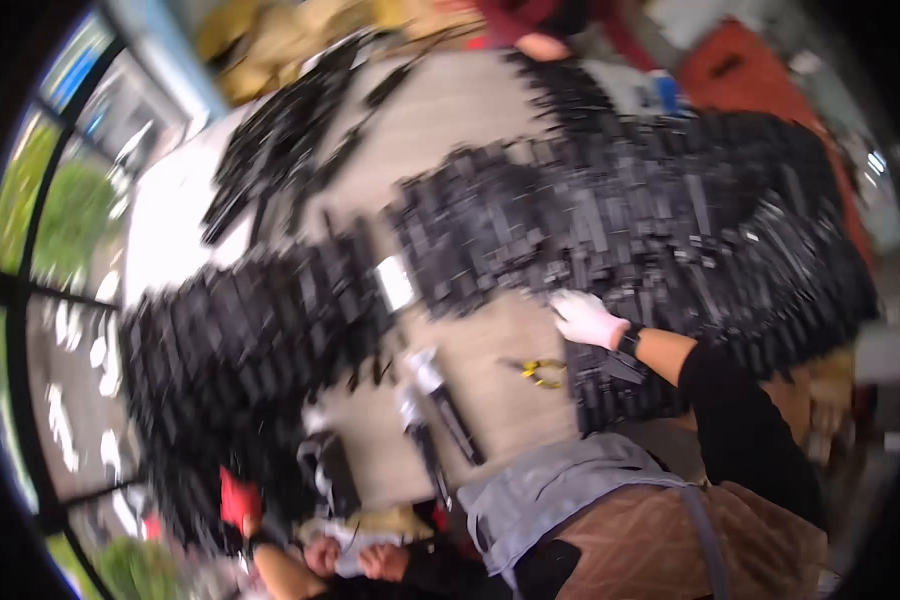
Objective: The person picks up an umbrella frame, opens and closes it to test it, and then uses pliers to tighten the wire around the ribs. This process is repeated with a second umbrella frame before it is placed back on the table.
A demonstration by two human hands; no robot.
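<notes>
My right hand point(587, 320), in a white glove with a dark band at the wrist, reaches over the near edge of a large heap of black elongated parts point(660, 210). Its fingers look stretched out over the parts, and I see nothing held. On the far left, my left hand point(238, 500) in a red-faced glove is at the lower end of another stack of black parts point(260, 320). Motion smears its fingers, so any hold is unclear. Yellow-handled pliers point(538, 373) lie on the table left of my right hand.
Two black parts with pale wrapped ends point(445, 405) lie on the light table point(515, 405). Another person's bare hands point(355, 558) are near the bottom edge. Long black pieces point(280, 130) rest at the far left. Someone in dark red point(540, 45) is across the table. Windows line the left.
</notes>
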